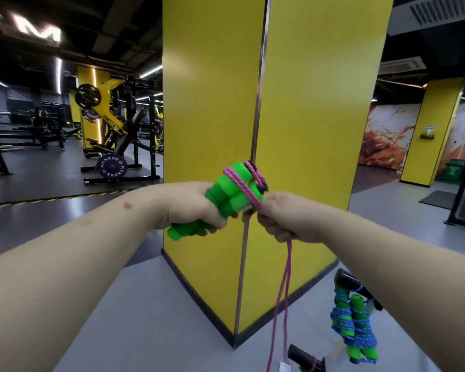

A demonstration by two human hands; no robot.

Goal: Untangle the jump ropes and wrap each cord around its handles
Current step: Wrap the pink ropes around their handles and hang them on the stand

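Winding: a person's left hand grips a pair of green handles held side by side, while the right hand pinches the pink cord just beside them, in front of a yellow pillar in a gym.

Fingers: left fingers are curled round the lower part of the handles; right fingers are closed on the cord where it leaves the wraps.

Location: the handles sit at chest height between the two hands, tilted up and away, with a few pink turns crossing their upper half.

Technique: each new turn probably wants to lie snug beside the one before, with steady tension from the right hand, so the wraps do not slip off the handle tops; the left hand likely needs to keep both handles pressed together.

Look: bright green, ribbed foam-like grips; the cord is thin, braided pink with pale flecks, and two strands hang slack from the right hand toward the grey floor.

Progress: much cord appears unwound.

Nearby: a second rope, blue cord already wound round green handles, lies at lower right.
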